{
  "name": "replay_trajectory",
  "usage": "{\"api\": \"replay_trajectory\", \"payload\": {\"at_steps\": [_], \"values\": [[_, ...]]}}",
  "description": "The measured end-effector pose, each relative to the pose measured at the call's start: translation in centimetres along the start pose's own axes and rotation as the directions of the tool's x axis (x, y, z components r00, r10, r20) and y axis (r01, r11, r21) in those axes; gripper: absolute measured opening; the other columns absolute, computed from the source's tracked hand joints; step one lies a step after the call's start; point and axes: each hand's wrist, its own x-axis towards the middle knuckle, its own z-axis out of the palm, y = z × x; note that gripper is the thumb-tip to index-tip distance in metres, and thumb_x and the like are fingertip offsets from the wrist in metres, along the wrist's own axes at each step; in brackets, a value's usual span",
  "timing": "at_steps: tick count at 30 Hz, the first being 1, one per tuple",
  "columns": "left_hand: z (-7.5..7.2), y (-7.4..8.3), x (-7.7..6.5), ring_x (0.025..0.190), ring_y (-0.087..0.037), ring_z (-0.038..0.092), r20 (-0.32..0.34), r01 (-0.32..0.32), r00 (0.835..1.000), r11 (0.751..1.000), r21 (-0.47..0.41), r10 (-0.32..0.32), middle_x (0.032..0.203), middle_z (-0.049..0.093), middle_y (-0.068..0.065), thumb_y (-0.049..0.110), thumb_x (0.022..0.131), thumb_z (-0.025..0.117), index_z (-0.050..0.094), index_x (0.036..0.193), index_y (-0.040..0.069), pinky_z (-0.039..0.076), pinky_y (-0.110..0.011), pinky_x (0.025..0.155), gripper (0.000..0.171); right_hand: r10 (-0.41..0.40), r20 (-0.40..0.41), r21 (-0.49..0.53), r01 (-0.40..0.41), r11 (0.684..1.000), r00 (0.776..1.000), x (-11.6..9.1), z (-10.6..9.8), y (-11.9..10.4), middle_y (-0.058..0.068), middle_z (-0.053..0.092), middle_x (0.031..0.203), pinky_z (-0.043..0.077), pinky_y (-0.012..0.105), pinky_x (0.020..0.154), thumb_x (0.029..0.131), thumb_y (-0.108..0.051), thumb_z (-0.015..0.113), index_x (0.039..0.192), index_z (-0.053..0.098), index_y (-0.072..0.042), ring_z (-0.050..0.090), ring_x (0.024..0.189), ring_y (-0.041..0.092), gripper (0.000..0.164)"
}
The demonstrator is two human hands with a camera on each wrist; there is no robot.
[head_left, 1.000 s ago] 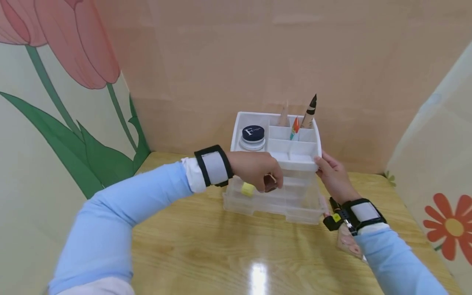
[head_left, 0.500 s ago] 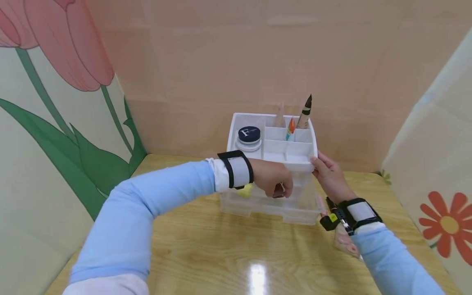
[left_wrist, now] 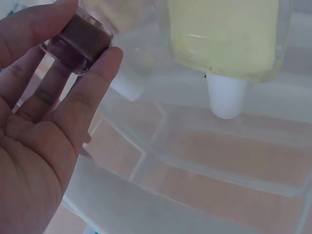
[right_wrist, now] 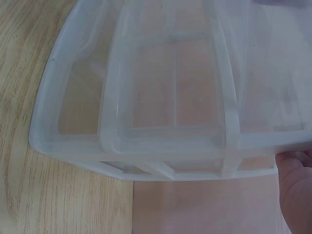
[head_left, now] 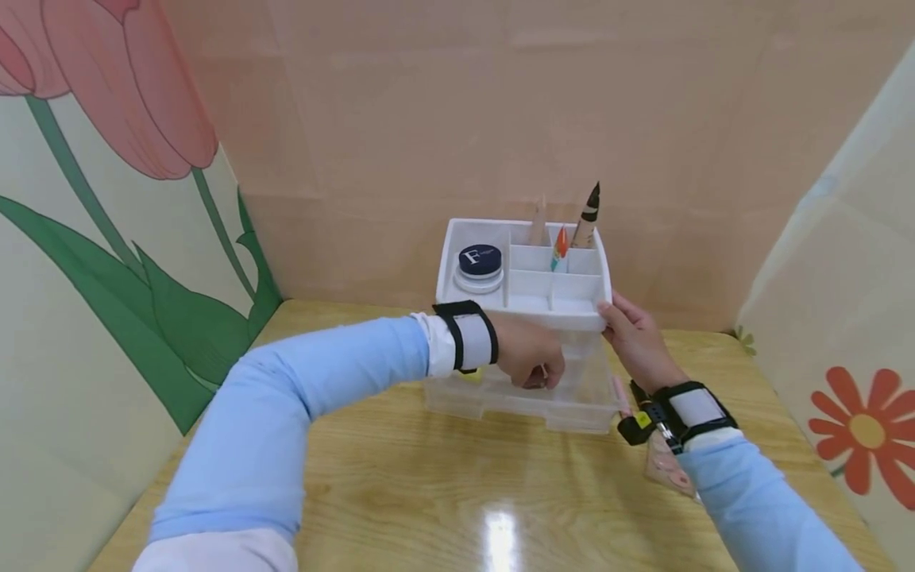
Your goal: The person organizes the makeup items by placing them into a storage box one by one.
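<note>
My left hand [head_left: 530, 353] is over the pulled-out clear drawer [head_left: 500, 407] of a white organizer [head_left: 529, 318]. Between its thumb and fingers it pinches a small dark red-brown nail polish bottle [left_wrist: 83, 41]. Beside that hand, a yellow nail polish bottle [left_wrist: 224, 39] with a white cap lies in the drawer, mostly covered by my wrist in the head view. My right hand [head_left: 641, 342] grips the front right corner of the organizer's top tray, thumb on the rim. Clear drawer fronts and the white frame [right_wrist: 231, 122] fill the right wrist view.
A jar with a dark lid [head_left: 480, 260] and several upright items, including a black-tipped tan tube [head_left: 588, 218], stand in the top tray. Right of the organizer lie a pink tube [head_left: 620, 395] and a flat pinkish pack [head_left: 666, 462], partly behind my right arm.
My left hand has moved right and slightly down with the nail polish bottle, passing in front of the yellow one. The right hand keeps its grip on the tray corner.
</note>
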Motion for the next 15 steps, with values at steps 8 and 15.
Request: {"api": "replay_trajectory", "payload": {"at_steps": [8,15], "values": [[0.9,-0.3,0.5,0.074,-0.011,0.052,-0.045,0.012,0.999,1.000,0.015,-0.011,0.081,0.062,-0.001,-0.010,0.081,0.062,0.069,0.099,0.009,0.043,-0.020,0.065,0.027,0.042,-0.007,-0.044,-0.042,0.998,0.999,0.1,0.0,-0.1,0.001,0.025,0.158,0.028,0.042,0.109,0.100,-0.046,0.045,0.152,0.031,-0.034,0.034,0.134,0.025,0.054],[1.2,-0.1,0.5,0.075,-0.010,0.052,-0.061,0.017,0.998,0.999,0.047,-0.014,0.086,0.064,-0.001,-0.009,0.083,0.062,0.070,0.104,0.011,0.042,-0.019,0.065,0.030,0.040,-0.008,-0.044,-0.041,0.998,0.999,0.0,0.1,0.0,0.002,0.025,0.158,0.028,0.043,0.109,0.101,-0.044,0.045,0.152,0.031,-0.035,0.034,0.134,0.026,0.054]]}}
